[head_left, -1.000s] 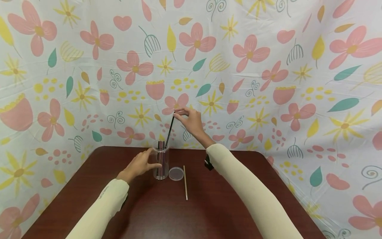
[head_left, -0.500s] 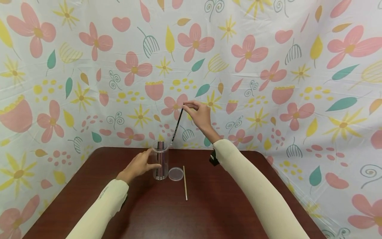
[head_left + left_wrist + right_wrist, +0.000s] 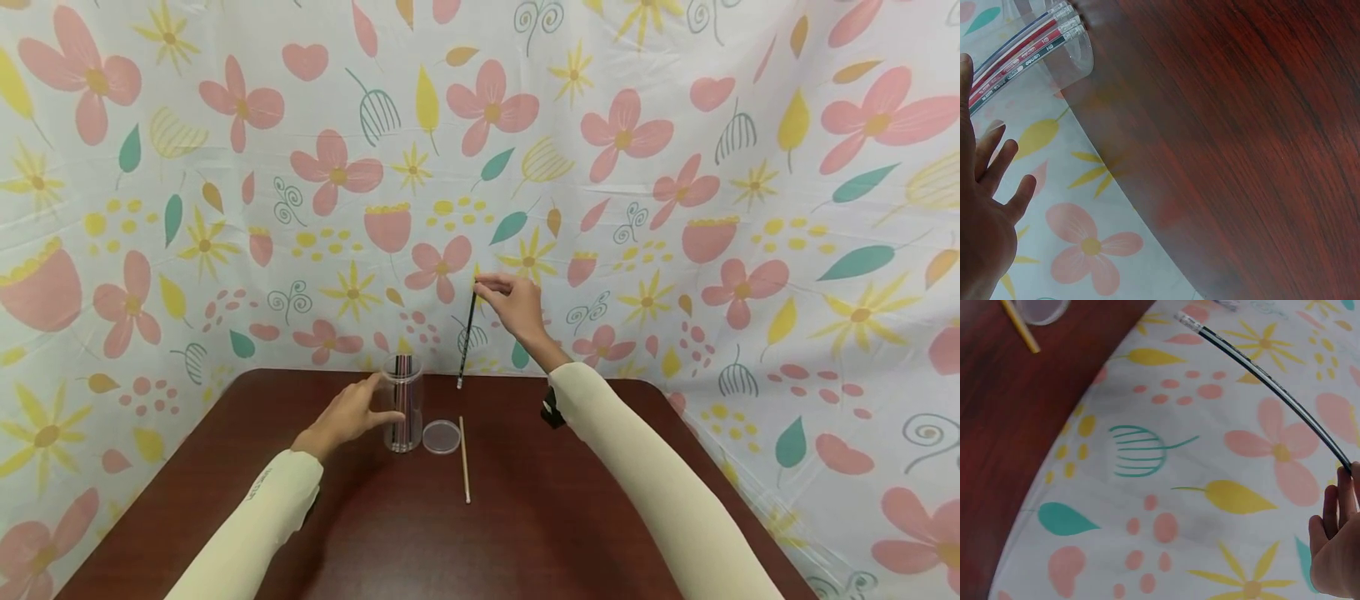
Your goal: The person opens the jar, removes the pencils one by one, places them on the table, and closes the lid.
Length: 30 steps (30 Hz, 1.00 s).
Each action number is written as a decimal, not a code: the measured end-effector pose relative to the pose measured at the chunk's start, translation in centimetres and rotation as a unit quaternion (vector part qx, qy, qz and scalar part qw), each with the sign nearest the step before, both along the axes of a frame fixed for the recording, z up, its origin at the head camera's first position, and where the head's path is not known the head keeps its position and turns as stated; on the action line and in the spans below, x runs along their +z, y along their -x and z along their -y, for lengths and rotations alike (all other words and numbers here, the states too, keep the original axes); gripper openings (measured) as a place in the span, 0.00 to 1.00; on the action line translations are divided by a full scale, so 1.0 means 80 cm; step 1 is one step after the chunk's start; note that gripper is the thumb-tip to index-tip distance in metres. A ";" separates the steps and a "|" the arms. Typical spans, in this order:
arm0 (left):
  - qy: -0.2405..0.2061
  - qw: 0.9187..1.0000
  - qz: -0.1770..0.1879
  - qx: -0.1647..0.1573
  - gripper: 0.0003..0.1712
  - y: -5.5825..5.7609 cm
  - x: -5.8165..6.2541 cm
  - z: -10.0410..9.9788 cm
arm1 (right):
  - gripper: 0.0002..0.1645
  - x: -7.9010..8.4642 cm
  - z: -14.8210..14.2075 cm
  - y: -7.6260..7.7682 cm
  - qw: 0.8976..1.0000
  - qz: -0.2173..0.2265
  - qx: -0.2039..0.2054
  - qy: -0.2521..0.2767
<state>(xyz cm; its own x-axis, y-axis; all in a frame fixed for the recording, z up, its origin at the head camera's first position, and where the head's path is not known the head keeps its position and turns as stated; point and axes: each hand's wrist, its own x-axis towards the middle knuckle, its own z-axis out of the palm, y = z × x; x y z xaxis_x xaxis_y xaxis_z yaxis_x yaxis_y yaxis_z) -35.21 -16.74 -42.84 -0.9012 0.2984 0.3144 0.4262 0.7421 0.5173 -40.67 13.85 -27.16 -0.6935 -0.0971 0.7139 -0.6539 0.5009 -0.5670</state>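
My right hand (image 3: 517, 307) pinches a black pencil (image 3: 468, 333) at its upper end between thumb and fingertips. The pencil hangs above the table's far edge, its white eraser end (image 3: 1189, 322) down and clear of the jar. On the left, my left hand (image 3: 345, 421) holds a clear plastic jar (image 3: 417, 417), thumb across its front and fingers at its far side. The jar stands upright with several dark and red pencils (image 3: 402, 367) inside. In the left wrist view, the ends of these pencils (image 3: 1035, 44) show through the jar wall; part of the grip lies outside that view.
A round clear lid (image 3: 442, 437) lies flat just right of the jar. Beside it, a natural-wood pencil (image 3: 465, 462) lies lengthwise on the dark red-brown table (image 3: 420, 533). A flower-printed cloth (image 3: 600, 200) hangs behind the table's far edge.
My right hand has drawn the black pencil up out of the jar, moved it to the right, then lowered it slightly. My left hand and the jar have stayed in place.
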 end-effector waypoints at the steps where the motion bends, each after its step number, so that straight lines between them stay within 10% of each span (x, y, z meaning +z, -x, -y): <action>1: 0.000 1.000 0.001 0.000 0.39 0.000 -0.001 0.000 | 0.13 -0.007 -0.003 0.000 1.000 0.009 0.001 -0.008; 30: -0.005 1.000 -0.010 -0.013 0.41 -0.002 0.000 0.001 | 0.12 -0.159 -0.038 -0.006 0.990 0.110 -0.022 -0.089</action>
